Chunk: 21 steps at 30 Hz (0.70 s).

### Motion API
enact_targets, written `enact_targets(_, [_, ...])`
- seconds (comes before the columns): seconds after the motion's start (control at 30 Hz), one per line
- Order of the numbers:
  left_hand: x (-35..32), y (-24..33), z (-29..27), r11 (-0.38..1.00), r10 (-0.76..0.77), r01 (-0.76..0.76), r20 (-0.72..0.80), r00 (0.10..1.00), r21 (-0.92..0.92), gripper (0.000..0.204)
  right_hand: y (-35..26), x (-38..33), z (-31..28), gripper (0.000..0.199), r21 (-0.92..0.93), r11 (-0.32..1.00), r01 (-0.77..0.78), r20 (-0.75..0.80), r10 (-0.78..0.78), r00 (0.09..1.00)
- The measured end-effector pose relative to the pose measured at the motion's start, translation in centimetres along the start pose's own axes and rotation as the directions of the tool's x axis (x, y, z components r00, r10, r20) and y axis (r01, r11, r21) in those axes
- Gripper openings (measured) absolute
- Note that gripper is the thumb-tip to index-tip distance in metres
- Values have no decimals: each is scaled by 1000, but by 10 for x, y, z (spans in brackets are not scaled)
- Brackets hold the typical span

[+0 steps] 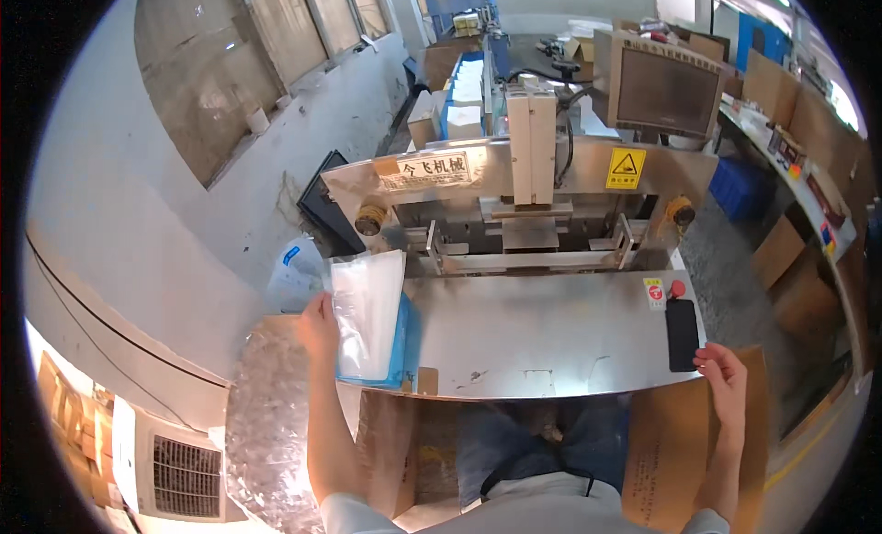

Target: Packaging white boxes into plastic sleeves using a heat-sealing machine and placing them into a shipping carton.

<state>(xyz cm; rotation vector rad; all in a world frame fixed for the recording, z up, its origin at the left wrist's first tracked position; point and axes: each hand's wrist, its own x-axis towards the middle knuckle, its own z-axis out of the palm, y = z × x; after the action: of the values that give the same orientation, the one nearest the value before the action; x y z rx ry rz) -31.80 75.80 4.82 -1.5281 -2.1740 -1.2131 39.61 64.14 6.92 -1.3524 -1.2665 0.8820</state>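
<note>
A stack of clear plastic bags (364, 309) lies on a blue box (405, 346) at the left end of the metal worktable (514, 336). My left hand (319, 326) is at the stack's left edge, its fingers closed on the rim of a plastic bag. On the right end of the table lies a black phone (682, 335). Just beside its lower right corner is my right hand (724, 373), fingers loosely bent and apart, with nothing seen in them.
Behind the table rises a metal machine frame (588, 180) with rollers and a central upright unit (533, 148). A red button (678, 288) sits near the phone. A monitor (666, 91) stands back right. Cardboard (675, 451) is below right; bubble-like plastic wrap (266, 424) is left.
</note>
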Motion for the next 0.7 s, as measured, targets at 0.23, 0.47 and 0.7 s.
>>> enact_targets(0.23, [-71,189,-35,906,324,-249,182,928,-343,16,-69,26,110,45,-246,886,392,232,-339,912])
enact_targets(0.47, [-155,283,-47,669,513,17,478,713,-743,13,-80,48,176,31,-90,886,454,524,-346,778])
enact_targets(0.7, [-195,262,-6,612,162,565,787,595,-553,18,-76,32,176,11,-170,731,661,312,-596,740])
